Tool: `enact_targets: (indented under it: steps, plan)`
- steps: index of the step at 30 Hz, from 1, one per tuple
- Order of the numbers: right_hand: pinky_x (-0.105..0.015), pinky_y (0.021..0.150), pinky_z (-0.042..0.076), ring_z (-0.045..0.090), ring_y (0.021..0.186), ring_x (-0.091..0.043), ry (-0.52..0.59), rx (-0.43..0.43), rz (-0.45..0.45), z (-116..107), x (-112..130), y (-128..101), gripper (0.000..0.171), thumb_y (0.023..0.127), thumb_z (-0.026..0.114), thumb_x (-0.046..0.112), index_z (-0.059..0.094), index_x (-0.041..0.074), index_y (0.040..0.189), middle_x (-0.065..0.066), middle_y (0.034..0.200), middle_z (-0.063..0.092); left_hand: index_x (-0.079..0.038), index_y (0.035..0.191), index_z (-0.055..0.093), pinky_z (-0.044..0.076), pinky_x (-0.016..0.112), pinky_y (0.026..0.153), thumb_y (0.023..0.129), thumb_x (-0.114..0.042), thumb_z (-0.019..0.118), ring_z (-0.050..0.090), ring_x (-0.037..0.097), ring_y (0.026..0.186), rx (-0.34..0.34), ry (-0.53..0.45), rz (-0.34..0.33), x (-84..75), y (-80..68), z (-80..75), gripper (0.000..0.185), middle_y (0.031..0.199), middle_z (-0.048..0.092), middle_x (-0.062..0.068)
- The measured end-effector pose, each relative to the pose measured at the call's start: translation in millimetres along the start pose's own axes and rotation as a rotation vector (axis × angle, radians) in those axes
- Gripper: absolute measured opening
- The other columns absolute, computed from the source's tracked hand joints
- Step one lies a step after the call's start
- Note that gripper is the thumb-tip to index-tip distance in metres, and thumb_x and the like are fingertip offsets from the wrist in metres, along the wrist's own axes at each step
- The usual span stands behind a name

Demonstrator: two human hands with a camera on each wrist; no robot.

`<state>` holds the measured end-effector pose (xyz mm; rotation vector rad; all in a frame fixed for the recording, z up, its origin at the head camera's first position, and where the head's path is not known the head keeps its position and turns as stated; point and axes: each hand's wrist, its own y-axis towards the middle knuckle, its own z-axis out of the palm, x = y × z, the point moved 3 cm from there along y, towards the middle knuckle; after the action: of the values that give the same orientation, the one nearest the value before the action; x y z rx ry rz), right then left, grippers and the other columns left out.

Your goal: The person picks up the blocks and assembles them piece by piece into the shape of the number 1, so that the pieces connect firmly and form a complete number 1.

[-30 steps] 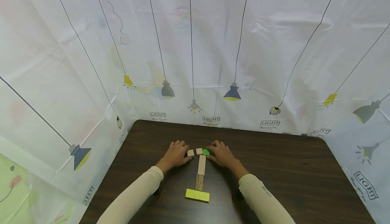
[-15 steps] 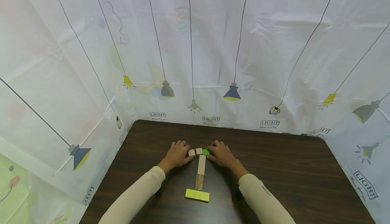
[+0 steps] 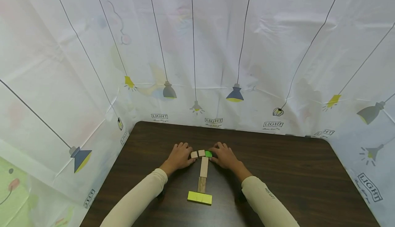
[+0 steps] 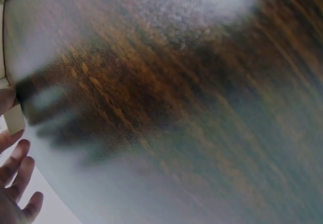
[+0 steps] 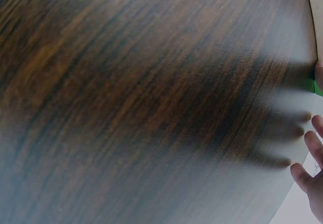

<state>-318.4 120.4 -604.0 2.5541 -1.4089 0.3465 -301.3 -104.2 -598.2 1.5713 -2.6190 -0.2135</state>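
My left hand (image 3: 179, 156) pinches a small pale wooden block (image 3: 194, 154) between thumb and forefinger; the left wrist view shows the same block (image 4: 14, 119) between two fingertips. A second pale block (image 3: 201, 153) sits just to its right, a thin dark gap between them. Right of that lies a green block (image 3: 208, 154), touching its neighbour, with my right hand (image 3: 225, 156) pinching its outer end. Below this row a long pale block (image 3: 204, 167) runs toward me, followed by a brown wood-grain block (image 3: 202, 184) and a yellow block (image 3: 199, 198) set crosswise.
The dark wood-grain table (image 3: 293, 179) has rounded far corners. A white sheet (image 3: 216, 48) printed with hanging lamps stands behind it and along both sides. Both sleeved forearms reach in from the near edge, on either side of the block figure.
My left hand has slid its pale block a little to the right, narrowing the gap to the middle block. The right hand and the other blocks have stayed put.
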Motion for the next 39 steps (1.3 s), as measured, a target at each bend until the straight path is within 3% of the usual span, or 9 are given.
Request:
enact_targets:
  steps: [23,30,39]
  plan:
    - [-0.054,0.081,0.046,0.053,0.106,-0.033,0.026,-0.065,-0.026,6.6,-4.9,0.1,0.04,0.091,0.075,0.032,0.067,0.019,0.128,-0.011,0.123,0.056,-0.014,0.112,0.071,0.047,0.046,0.084,0.092,-0.048,0.07,0.059,0.027,0.102,0.004,-0.031,-0.007,-3.2,3.1,-0.6,0.04,0.114,0.065,0.008]
    - [-0.054,0.083,0.046,0.052,0.109,-0.033,0.017,-0.048,-0.013,7.0,-5.4,0.9,0.041,0.093,0.073,0.034,0.066,0.02,0.13,-0.011,0.125,0.055,-0.016,0.111,0.071,0.047,0.044,0.08,0.091,-0.049,0.07,0.059,0.026,0.098,-0.021,-0.015,0.0,-3.3,3.4,-0.1,0.039,0.111,0.065,0.007]
    - [-0.053,0.086,0.046,0.052,0.112,-0.033,0.019,-0.024,0.015,4.4,-3.6,0.9,0.041,0.094,0.071,0.036,0.066,0.021,0.131,-0.01,0.127,0.055,-0.015,0.114,0.07,0.047,0.046,0.082,0.092,-0.049,0.069,0.059,0.026,0.097,0.002,-0.03,-0.016,-3.8,4.2,2.0,0.04,0.11,0.064,0.007]
